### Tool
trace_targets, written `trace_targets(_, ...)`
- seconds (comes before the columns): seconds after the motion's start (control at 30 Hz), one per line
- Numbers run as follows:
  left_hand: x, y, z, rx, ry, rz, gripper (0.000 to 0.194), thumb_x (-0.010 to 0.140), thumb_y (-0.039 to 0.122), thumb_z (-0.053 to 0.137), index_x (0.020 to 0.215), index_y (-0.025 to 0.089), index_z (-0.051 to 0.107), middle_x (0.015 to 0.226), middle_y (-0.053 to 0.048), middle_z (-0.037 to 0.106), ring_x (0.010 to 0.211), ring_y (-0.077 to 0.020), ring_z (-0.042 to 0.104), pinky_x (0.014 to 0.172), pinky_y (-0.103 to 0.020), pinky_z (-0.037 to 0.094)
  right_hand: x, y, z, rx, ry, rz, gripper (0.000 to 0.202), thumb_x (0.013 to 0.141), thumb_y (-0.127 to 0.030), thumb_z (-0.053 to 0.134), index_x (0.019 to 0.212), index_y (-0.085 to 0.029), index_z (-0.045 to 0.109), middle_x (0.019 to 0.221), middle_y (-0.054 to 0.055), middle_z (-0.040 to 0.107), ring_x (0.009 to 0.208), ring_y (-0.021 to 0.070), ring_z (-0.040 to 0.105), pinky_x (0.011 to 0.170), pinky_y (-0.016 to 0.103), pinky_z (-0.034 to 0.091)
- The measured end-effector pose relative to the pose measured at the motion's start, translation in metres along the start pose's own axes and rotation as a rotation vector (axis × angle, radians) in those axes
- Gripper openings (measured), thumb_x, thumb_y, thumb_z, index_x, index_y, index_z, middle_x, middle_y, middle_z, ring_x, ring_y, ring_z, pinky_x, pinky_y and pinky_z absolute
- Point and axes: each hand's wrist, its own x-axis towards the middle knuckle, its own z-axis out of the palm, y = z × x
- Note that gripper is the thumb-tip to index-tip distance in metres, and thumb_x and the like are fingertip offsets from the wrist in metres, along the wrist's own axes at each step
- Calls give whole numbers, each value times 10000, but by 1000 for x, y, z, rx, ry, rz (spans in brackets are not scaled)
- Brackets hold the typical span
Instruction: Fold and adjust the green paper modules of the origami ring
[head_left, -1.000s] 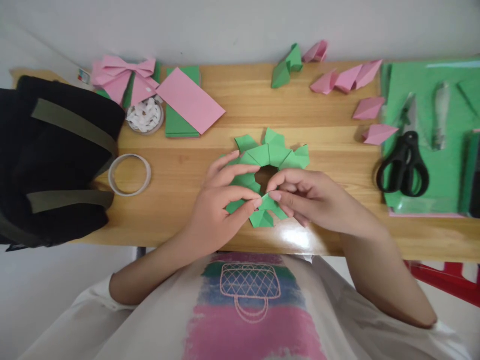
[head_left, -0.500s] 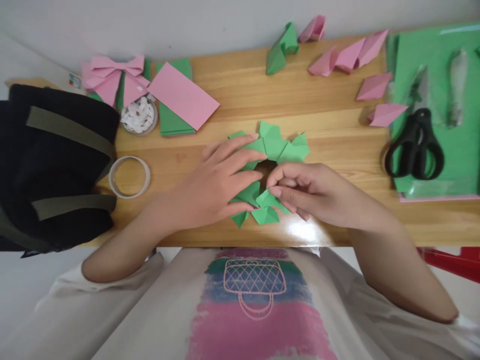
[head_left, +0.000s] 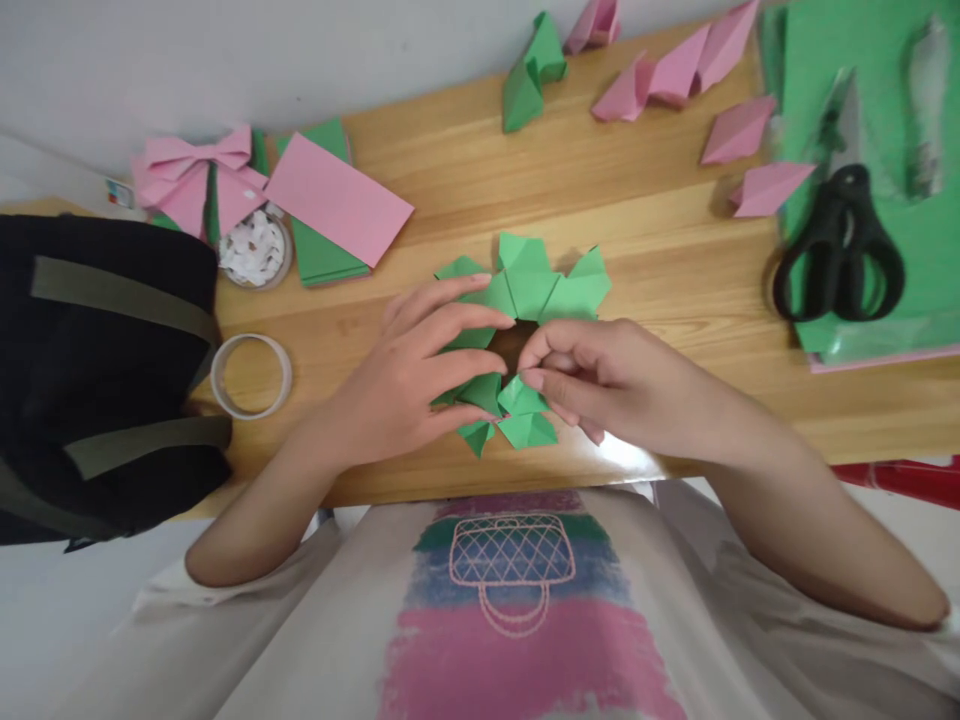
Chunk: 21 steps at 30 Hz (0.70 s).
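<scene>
A ring of folded green paper leaves (head_left: 534, 288) lies on the table before me, with a dark gap at its centre. Across its left side rests my left hand (head_left: 416, 370), palm down with the fingers spread; its thumb touches the lower part of the ring. My right hand (head_left: 619, 385) pinches a green paper piece (head_left: 521, 396) between thumb and forefinger at the ring's lower right. The other fingers of that hand curl in and hide part of the ring.
Pink folded pieces (head_left: 772, 188) and a green one (head_left: 534, 75) lie at the back. Black scissors (head_left: 844, 250) rest on green sheets (head_left: 817, 40) at right. A tape roll (head_left: 284, 385), pink paper (head_left: 337, 195), pink bow (head_left: 196, 160), dish of white scraps (head_left: 255, 248) and black bag (head_left: 112, 360) stand left.
The camera view has tilted and shifted slightly. Both hands stay at the ring, the left fingers still spread and the right still pinching the green piece.
</scene>
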Motion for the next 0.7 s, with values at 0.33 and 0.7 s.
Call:
trace_targets(0.33, 1, 1, 0, 60, -47, 8, 173, 908, 388, 692, 999, 243, 669, 1363, -81, 619, 1415, -317, 455, 1147, -543, 397, 0, -3, 0, -64, 37, -1, 110, 908, -180, 536, 821, -202, 599, 560, -71, 544, 485, 81, 457, 488, 245, 310)
trace_targets(0.7, 9, 4, -2, -200, -88, -198, 159, 767, 294, 807, 897, 264, 720, 1357, -14, 646, 1424, -299, 450, 1257, -528, 283, -6, -4, -3, -26, -6, 31, 86, 927, -222, 549, 853, -202, 588, 548, -74, 544, 452, 76, 482, 456, 233, 337)
